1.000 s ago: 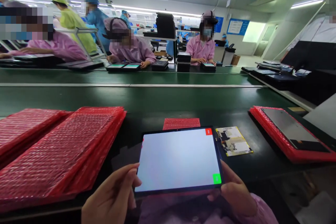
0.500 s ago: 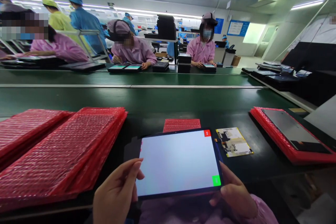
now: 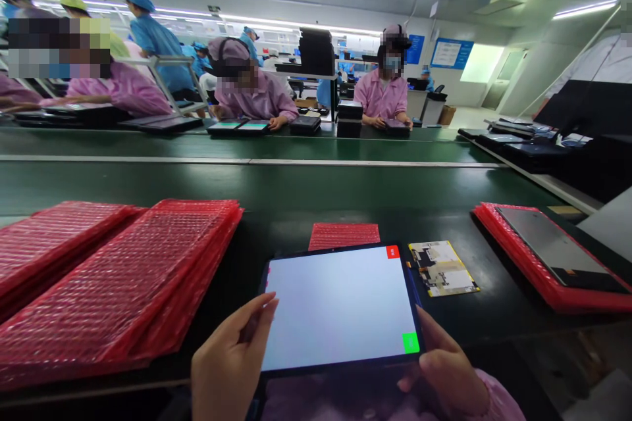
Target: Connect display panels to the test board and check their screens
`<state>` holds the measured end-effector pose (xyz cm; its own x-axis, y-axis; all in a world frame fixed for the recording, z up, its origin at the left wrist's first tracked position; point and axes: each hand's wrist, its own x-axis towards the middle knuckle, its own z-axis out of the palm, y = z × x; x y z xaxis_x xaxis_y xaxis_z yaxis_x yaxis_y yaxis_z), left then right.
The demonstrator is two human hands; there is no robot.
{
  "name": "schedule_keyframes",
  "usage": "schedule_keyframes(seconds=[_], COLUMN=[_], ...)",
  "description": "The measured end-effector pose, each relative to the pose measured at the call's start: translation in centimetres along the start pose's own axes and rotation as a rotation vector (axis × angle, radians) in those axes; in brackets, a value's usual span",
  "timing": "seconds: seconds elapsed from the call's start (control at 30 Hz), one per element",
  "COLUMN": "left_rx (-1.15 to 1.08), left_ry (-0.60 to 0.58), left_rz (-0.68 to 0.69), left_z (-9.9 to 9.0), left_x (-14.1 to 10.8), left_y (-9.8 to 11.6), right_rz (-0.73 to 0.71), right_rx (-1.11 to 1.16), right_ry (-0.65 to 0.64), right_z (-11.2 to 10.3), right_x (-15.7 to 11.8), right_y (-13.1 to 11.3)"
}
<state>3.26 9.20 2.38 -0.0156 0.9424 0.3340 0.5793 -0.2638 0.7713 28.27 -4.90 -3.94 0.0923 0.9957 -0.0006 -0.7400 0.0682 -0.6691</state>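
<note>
A tablet (image 3: 340, 309) with a lit white screen is tilted toward me above the dark work surface. Its screen shows a red square at the upper right and a green one at the lower right. My right hand (image 3: 449, 365) grips the tablet's lower right edge, thumb in front and fingers partly behind. At the left edge of the screen, my left hand (image 3: 230, 355) is closed, thumb and forefinger pinched together over the border. Whatever may lie between those fingertips is too small to make out.
Stacks of red bubble-wrap pouches (image 3: 148, 270) lie to the left. A red pouch (image 3: 344, 235) lies behind the tablet. Rightward are a patched panel with yellow edges (image 3: 443, 268) and a grey screen panel (image 3: 553, 243) on red pouches. People in pink (image 3: 251, 92) work across the green belt (image 3: 276, 181).
My left hand has shifted right and slightly up, its pinched fingertips now over the screen's left border. The tablet remains in my right hand. Across the belt, a co-worker's device has gone dark.
</note>
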Motion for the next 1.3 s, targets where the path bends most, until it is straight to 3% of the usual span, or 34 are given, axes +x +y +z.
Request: schedule_keyframes(seconds=[0.07, 0.13, 0.27, 0.33, 0.43, 0.5, 0.57, 0.67, 0.73, 0.77, 0.83, 0.97, 1.03, 1.17, 1.3], left_rx=[0.071, -0.004, -0.564, -0.772, -0.845, -0.813, -0.789, -0.803, -0.799, -0.787, -0.752, -0.71, -0.693, -0.627, -0.552], left_ry=[0.075, 0.051, -0.328, -0.389, -0.352, -0.358, -0.371, -0.411, -0.41, -0.401, -0.378, -0.346, -0.348, -0.352, -0.336], left_rz=[0.111, 0.049, -0.34, -0.434, -0.418, -0.369, -0.334, -0.332, -0.335, -0.335, -0.337, -0.383, -0.398, -0.396, -0.402], left_z=[0.5, 1.0, 2.0, 2.9, 4.4, 5.3, 6.0, 6.2, 6.2, 6.1, 6.1, 6.2, 6.2, 6.3, 6.4], left_x=[0.2, 0.7, 1.5, 1.7, 1.6, 1.3, 1.0, 0.8, 0.8, 0.8, 0.8, 1.0, 1.1, 1.2, 1.2], left_y=[-0.6, -1.2, -1.9, -2.2, -2.8, -3.2, -3.4, -3.5, -3.5, -3.5, -3.5, -3.6, -3.6, -4.1, -4.5], right_rz=[-0.007, -0.01, -0.03, -0.188, -0.575, -0.691, -0.665, -0.617, -0.613, -0.618, -0.637, -0.682, -0.657, -0.582, -0.523], right_rx=[-0.014, -0.032, -0.221, -0.564, -1.249, -1.6, -1.777, -1.798, -1.743, -1.717, -1.715, -1.833, -1.906, -1.992, -1.987], right_ry=[-0.006, -0.023, -0.055, 0.036, 0.182, 0.074, -0.1, -0.332, -0.465, -0.47, -0.316, 0.222, 0.364, 0.373, 0.307], right_z=[-0.2, -0.6, -1.5, -1.6, -1.0, 0.0, 1.4, 2.9, 2.8, 2.2, 0.1, -6.7, -9.7, -13.1, -13.7], right_x=[-0.1, -0.4, -0.6, 0.2, 2.8, 4.9, 6.4, 6.8, 6.0, 5.6, 5.1, 6.2, 7.0, 7.9, 8.0], right_y=[0.2, 0.3, -0.6, -1.6, -2.5, -2.0, -0.6, 1.8, 2.1, 1.5, -1.0, -8.8, -11.7, -12.8, -11.5])
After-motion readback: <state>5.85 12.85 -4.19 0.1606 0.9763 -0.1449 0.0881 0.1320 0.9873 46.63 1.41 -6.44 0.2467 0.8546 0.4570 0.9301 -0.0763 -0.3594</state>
